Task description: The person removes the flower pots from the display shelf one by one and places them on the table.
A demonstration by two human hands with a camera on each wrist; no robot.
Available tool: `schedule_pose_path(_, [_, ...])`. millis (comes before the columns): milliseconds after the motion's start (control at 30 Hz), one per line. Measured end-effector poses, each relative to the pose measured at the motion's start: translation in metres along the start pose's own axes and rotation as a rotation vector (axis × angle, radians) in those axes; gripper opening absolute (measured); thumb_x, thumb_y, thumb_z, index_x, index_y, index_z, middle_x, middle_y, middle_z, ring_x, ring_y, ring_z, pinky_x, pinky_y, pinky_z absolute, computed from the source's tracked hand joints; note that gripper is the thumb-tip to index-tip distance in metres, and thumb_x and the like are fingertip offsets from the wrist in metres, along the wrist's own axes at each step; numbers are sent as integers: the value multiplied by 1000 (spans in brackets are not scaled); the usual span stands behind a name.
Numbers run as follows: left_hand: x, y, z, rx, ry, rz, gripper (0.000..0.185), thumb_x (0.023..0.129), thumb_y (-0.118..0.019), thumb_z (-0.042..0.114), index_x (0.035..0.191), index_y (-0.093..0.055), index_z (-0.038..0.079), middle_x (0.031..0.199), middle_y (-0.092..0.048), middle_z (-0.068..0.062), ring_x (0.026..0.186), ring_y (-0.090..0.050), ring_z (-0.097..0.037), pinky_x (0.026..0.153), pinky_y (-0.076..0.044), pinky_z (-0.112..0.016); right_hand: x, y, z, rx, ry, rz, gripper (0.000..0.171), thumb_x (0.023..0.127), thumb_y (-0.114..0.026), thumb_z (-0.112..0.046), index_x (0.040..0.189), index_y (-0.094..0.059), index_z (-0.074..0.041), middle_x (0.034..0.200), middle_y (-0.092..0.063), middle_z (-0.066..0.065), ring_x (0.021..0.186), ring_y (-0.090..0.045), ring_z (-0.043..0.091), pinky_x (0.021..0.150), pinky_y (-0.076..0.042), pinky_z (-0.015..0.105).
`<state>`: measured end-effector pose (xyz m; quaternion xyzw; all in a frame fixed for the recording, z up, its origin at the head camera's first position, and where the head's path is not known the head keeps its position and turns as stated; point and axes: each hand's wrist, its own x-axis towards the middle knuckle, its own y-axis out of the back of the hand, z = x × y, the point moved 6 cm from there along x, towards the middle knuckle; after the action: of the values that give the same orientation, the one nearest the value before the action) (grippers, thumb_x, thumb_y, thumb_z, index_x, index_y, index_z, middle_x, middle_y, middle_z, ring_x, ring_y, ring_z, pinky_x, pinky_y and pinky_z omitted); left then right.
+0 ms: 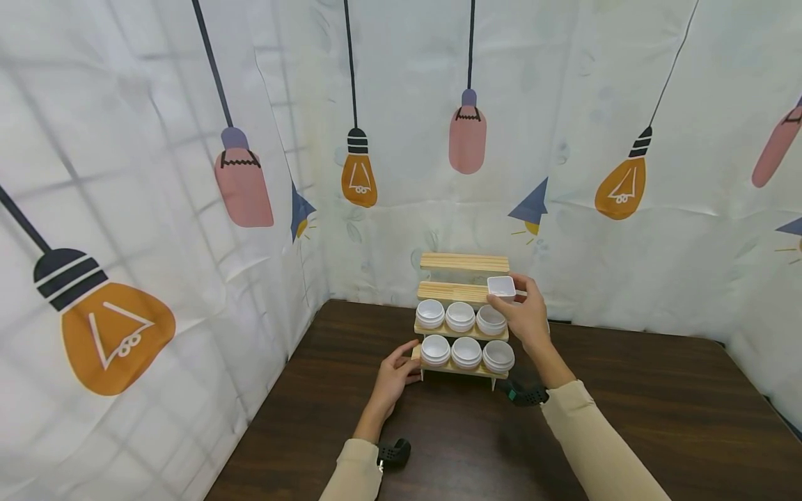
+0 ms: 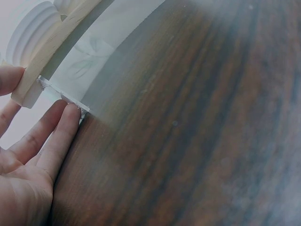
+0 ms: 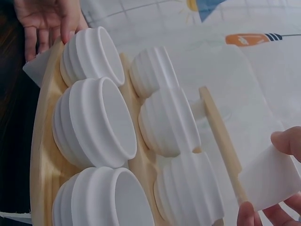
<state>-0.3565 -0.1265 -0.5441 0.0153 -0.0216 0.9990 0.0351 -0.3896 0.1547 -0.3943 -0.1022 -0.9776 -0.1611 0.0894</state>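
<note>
A stepped wooden rack (image 1: 464,263) stands at the back of the dark table. Its two lower shelves carry several white ribbed round bowls (image 1: 460,316) (image 3: 101,122). My right hand (image 1: 505,298) pinches a small white square cup (image 1: 501,285) (image 3: 270,181) at the right end of the third shelf (image 3: 221,136), above the bowls. My left hand (image 1: 401,369) lies with straight fingers (image 2: 61,127) against the left end of the bottom shelf (image 2: 44,61), the thumb on the wood and the fingers at the rack's foot. The top shelf is bare.
A printed fabric backdrop (image 1: 188,174) with lamp pictures closes in the table (image 1: 658,417) at the back and on both sides. Black wrist cameras (image 1: 393,452) sit on both forearms. The dark tabletop stretches to the right and in front of the rack.
</note>
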Motion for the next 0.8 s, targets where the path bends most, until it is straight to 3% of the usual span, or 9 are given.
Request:
schedule_pose_path(233, [-1, 0, 0, 1, -6, 0, 48, 101, -63, 13, 148, -55, 10, 105, -71, -10, 107, -69, -37, 85, -63, -38, -1, 3, 5, -4, -7, 13, 73, 89, -80, -25, 150, -43, -7, 147, -50, 16, 126, -50, 34, 91, -48, 35])
schedule_pose_path(800, [0, 0, -1, -7, 10, 3, 47, 101, -62, 10, 147, -55, 10, 105, -71, -10, 108, -68, -38, 84, -63, -36, -6, 19, 15, -34, -7, 44, 77, 89, -80, -31, 152, -42, -6, 148, -49, 17, 125, -51, 34, 76, -48, 21])
